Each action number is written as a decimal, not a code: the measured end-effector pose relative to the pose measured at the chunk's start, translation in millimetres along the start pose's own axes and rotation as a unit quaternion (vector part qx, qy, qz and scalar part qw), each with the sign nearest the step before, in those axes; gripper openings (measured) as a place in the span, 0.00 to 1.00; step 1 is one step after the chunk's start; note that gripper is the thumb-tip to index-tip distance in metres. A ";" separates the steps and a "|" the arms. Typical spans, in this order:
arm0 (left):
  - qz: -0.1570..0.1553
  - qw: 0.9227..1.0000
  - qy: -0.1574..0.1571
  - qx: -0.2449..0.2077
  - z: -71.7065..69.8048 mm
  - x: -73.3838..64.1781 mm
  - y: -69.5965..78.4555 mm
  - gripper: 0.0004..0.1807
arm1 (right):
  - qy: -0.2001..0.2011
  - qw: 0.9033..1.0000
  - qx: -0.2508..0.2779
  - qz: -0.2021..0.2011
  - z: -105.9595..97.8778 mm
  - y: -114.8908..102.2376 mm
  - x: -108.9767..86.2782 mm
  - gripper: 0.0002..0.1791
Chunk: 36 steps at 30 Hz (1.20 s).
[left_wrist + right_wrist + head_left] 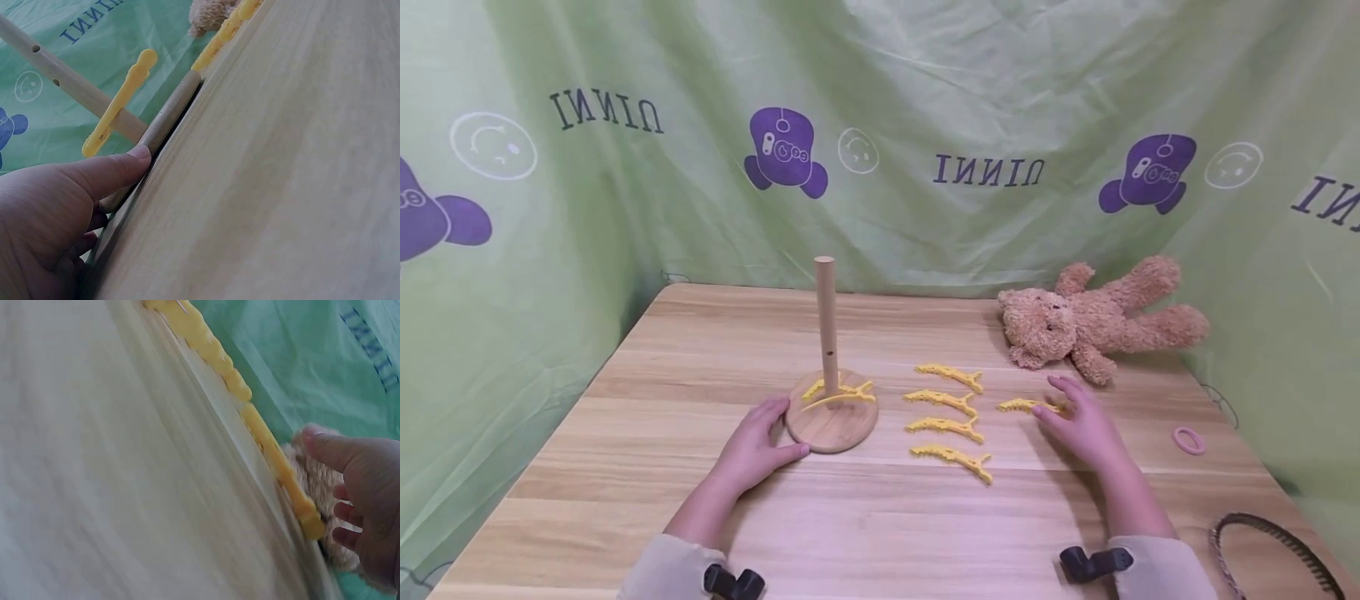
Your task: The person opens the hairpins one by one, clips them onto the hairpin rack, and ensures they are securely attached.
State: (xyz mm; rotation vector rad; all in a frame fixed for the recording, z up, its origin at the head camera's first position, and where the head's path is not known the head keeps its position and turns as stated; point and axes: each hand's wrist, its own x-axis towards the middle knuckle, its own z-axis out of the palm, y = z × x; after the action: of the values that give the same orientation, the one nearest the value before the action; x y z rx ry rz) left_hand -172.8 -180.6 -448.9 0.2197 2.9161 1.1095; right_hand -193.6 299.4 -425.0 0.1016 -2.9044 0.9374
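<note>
Wood-grain tabletop (850,533) carries: wooden stand (827,325); four yellow clips (945,426), a fifth clip (1017,405) to their right; teddy bear (1078,323); pink ring (1177,439); headband (1273,525).

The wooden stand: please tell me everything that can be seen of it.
The stand has a flat round base and an upright, cylindrical post, both pale and wood-like. The left wrist view shows two holes in the post. It stands on the table, left of middle; the left hand holds the base's edge. Low on the post sits a yellow clip; whether it grips is unclear.
</note>
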 end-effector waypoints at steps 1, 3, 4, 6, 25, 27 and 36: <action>0.001 1.000 0.000 0.001 0.3 0.2 -0.2 0.48 | -0.002 1.000 0.000 0.006 -0.9 4.6 -0.5 0.41; 0.003 1.000 0.001 0.002 0.7 0.2 -0.4 0.48 | -0.005 1.000 0.000 0.015 -2.1 12.3 -1.3 0.42; 0.003 1.000 0.001 0.002 0.9 0.5 -0.6 0.48 | -0.006 1.000 -0.001 0.020 -2.5 15.3 -1.5 0.42; 0.004 1.000 0.001 0.002 1.2 1.0 -0.7 0.47 | -0.009 1.000 -0.003 0.026 -3.3 19.8 -1.9 0.43; 0.004 1.000 -0.001 -0.002 0.4 0.6 -1.0 0.47 | -0.002 0.999 -0.036 0.019 -1.4 32.1 -2.7 0.30; 0.002 1.000 -0.002 -0.003 0.3 0.7 -0.9 0.47 | -0.001 0.999 -0.034 0.023 -2.1 31.3 -3.3 0.30; 0.006 1.000 -0.001 0.000 0.1 -0.1 -0.9 0.47 | 0.011 0.998 0.006 0.064 -5.0 27.7 -3.9 0.35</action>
State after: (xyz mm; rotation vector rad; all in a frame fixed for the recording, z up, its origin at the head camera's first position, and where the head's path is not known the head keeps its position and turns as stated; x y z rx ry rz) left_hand -172.8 -181.2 -449.5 0.2382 2.9170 1.1110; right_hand -191.9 324.9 -437.4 -0.0956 -2.9151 0.9682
